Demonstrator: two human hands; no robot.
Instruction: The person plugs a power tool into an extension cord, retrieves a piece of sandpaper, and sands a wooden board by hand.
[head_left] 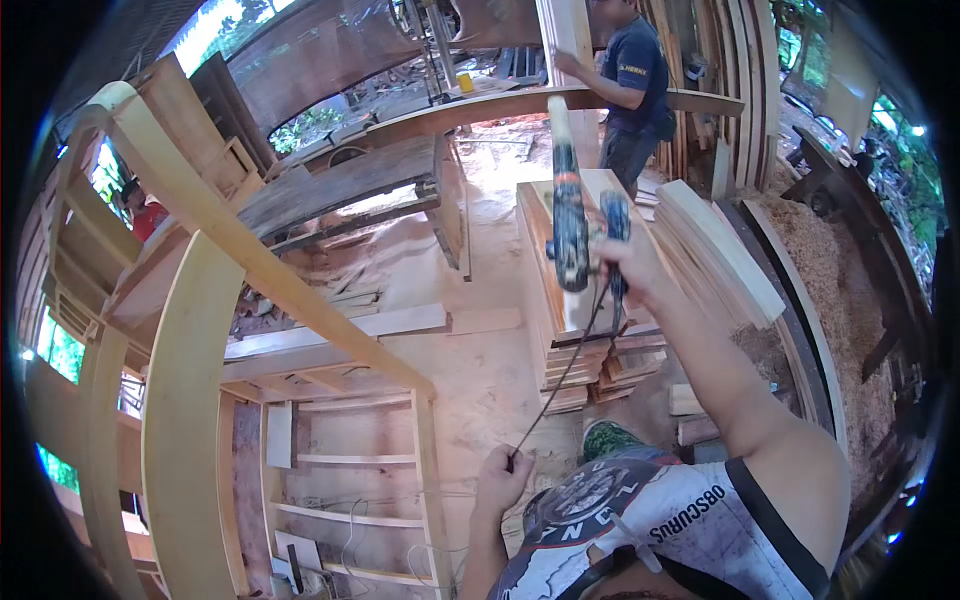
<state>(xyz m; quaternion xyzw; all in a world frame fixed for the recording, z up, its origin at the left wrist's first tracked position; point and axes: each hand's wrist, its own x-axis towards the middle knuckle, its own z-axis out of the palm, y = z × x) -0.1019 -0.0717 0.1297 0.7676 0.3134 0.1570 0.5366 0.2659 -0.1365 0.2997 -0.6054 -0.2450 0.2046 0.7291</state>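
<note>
My right hand (632, 262) reaches forward over a stack of boards, its fingers closed at a blue-and-black corded power tool (570, 225) with an orange ring. Just right of that body is a second blue-and-black part (614, 225); blur hides whether it belongs to the same tool. My left hand (503, 478) is low, near my body, its fingers closed on a dark power cord (560, 388) that rises to the tool. Under the tool, the board stack (540, 225) stands on the floor.
A pale wooden frame (270, 280) and a shelf-like frame (428, 480) stand at left. Behind is a dark workbench (340, 200). A co-worker (636, 80) stands beyond a long board (480, 110). More planks (720, 250) and shavings (830, 270) lie at right.
</note>
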